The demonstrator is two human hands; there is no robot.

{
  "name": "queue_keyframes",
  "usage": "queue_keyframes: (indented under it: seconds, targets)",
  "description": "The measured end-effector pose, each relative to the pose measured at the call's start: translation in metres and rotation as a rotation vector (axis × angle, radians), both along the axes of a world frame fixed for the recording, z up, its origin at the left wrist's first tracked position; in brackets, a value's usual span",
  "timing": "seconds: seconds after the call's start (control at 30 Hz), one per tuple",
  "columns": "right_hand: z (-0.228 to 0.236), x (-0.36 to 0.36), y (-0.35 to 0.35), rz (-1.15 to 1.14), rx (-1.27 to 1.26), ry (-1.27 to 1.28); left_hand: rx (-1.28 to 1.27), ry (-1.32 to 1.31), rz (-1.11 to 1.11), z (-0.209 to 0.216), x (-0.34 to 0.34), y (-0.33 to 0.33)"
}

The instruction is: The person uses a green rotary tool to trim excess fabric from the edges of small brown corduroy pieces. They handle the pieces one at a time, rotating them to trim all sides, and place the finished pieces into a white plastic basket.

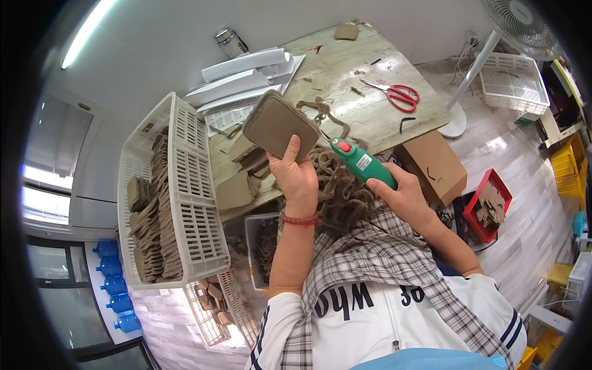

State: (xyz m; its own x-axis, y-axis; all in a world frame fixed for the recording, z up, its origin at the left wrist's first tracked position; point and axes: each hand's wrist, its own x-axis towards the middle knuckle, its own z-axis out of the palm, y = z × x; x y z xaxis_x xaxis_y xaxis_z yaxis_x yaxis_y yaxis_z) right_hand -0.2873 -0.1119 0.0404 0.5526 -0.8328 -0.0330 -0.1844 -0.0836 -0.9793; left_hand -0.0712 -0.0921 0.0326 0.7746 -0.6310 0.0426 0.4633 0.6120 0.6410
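Note:
My left hand (296,176) grips a brown square pad with rounded corners (280,125), thumb lying on its face, held up over the table. In my right hand (398,188) is a green handheld electric cutter with a red button (364,161). Its thin metal tip points up and left, close to the pad's right corner; whether they touch I cannot tell. A tangle of brown trimmed strips (342,191) hangs below the tool onto my lap. More brown pads (237,188) lie on the table left of my left hand.
A white plastic basket (200,203) stacked with brown pads stands at the left. On the worn table (345,61) lie red-handled scissors (398,94) and papers (246,83). A cardboard box (435,163), a red tray (502,191) and a standing fan (521,24) are on the right.

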Motion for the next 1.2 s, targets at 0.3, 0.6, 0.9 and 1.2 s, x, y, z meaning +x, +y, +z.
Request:
queue_keyframes:
  seconds: [0.3, 0.6, 0.9, 1.2]
  targets:
    - [0.001, -0.003, -0.001, -0.023, 0.016, -0.048, 0.045, 0.006, -0.049, -0.005, -0.02, 0.0]
    - [0.001, -0.001, -0.008, -0.053, -0.009, -0.07, 0.133, -0.042, -0.152, -0.015, -0.037, 0.01]
    - [0.01, -0.009, -0.021, -0.024, -0.008, -0.081, 0.208, -0.031, -0.323, -0.017, -0.038, 0.029]
    - [0.015, -0.045, -0.04, 0.153, -0.059, 0.094, 0.463, -0.294, -0.609, 0.004, 0.021, 0.046]
